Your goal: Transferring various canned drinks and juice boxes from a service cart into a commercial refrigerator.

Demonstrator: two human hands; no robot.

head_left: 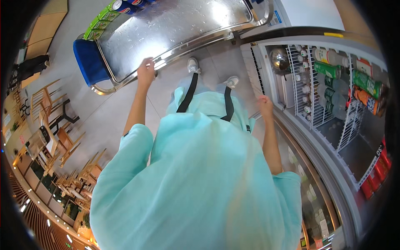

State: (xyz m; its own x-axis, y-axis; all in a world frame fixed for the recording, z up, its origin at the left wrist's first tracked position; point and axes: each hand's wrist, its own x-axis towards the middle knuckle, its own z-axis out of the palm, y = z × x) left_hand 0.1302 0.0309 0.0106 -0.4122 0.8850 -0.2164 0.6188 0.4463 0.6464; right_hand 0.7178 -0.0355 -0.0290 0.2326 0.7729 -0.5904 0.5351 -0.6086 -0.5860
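Note:
My left hand [146, 72] is by the near rim of a steel cart [175, 34], fingers loosely bent and nothing seen in them. Whether it touches the rim is unclear. On the cart's far left stand green packs [99, 24] and blue Pepsi cans [123, 7]. My right hand [266, 105] hangs beside the opening of a display fridge [272, 90]; its fingers are curled and their inner side is hidden. White wire racks [312, 87] in the fridge hold bottles, among them green-labelled ones [329, 93], and several cans [375, 86].
A blue panel [90, 62] covers the cart's left end. The fridge's glass door [307, 175] stands at my right side. Wooden chairs [47, 100] and tables are off to the left, with a person in dark clothes [32, 68] farther back. Grey tiles [165, 97] lie underfoot.

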